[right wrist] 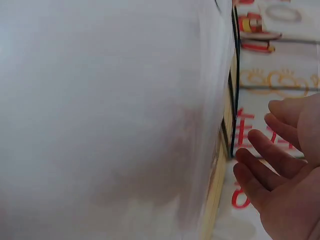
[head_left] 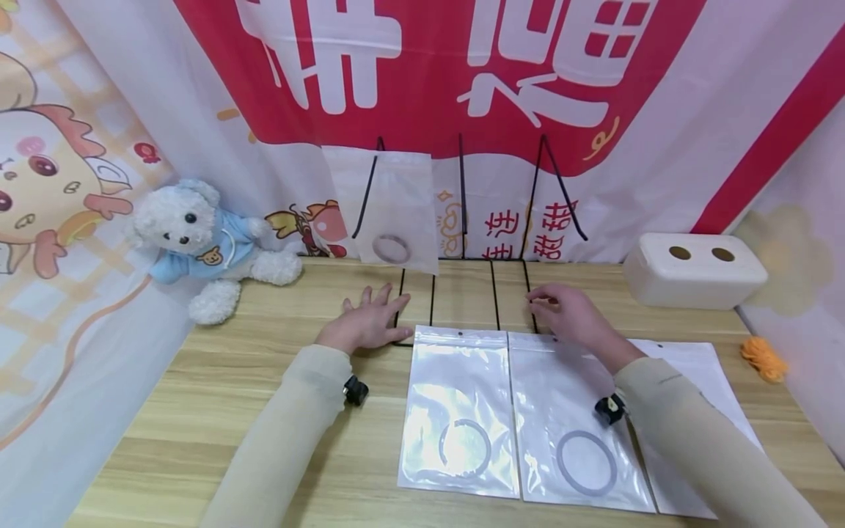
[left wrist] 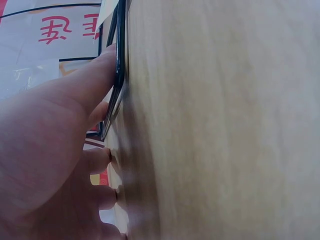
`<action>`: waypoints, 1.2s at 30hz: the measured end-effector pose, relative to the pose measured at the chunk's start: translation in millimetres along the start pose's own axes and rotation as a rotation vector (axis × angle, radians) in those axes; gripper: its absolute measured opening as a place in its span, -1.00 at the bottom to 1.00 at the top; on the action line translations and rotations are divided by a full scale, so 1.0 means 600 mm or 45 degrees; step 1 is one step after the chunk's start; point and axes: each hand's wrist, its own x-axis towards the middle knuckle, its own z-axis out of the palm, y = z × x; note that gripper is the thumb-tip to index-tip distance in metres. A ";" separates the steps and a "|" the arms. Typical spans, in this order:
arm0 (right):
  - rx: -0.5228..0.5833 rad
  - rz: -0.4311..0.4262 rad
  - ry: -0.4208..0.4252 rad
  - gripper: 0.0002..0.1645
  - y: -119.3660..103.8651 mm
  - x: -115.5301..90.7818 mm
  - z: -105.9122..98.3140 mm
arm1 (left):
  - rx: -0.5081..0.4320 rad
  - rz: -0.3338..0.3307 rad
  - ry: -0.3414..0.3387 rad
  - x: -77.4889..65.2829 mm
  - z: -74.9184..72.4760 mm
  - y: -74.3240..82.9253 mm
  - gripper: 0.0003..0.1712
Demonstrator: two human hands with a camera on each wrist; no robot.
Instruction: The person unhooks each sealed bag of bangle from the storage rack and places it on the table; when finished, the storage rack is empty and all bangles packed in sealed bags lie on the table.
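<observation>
A black wire rack (head_left: 494,293) stands on the wooden table, its upright prongs against the back curtain. From its left prong hangs a white zip bag (head_left: 399,198) with a grey ring mark. My left hand (head_left: 367,324) lies with fingers spread at the rack's left side; in the left wrist view the thumb (left wrist: 95,75) rests against the black rod. At the rack's right side is my right hand (head_left: 571,317), its fingers loosely bent and holding nothing in the right wrist view. Below the rack two flat zip bags, a left one (head_left: 455,392) and a middle one (head_left: 561,400), lie side by side.
A third zip bag (head_left: 686,374) lies partly under my right sleeve. At the back left sits a white teddy bear (head_left: 211,238) in blue. A white box with two holes (head_left: 693,275) stands back right, near an orange bundle (head_left: 764,359).
</observation>
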 end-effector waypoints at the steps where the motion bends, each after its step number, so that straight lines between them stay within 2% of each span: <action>1: -0.010 -0.005 -0.004 -0.60 0.005 0.002 -0.002 | -0.004 0.002 -0.003 -0.001 0.000 0.000 0.04; 6: -0.098 -0.038 -0.038 -0.52 0.027 0.015 -0.007 | -0.007 0.022 -0.013 -0.005 -0.004 0.003 0.04; 12: -0.136 -0.020 -0.076 -0.46 0.042 0.028 -0.008 | 0.004 0.018 -0.016 -0.002 -0.003 0.001 0.06; 16: -0.153 -0.037 -0.089 -0.44 0.044 0.036 -0.007 | -0.003 0.022 0.009 -0.005 -0.002 0.001 0.08; 28: -0.206 -0.101 -0.119 -0.50 0.048 0.044 0.003 | 0.020 0.012 -0.002 -0.038 -0.027 0.030 -0.04; 36: -0.253 -0.104 -0.133 -0.47 0.052 0.045 0.005 | -0.057 0.034 0.056 -0.041 -0.028 0.025 -0.05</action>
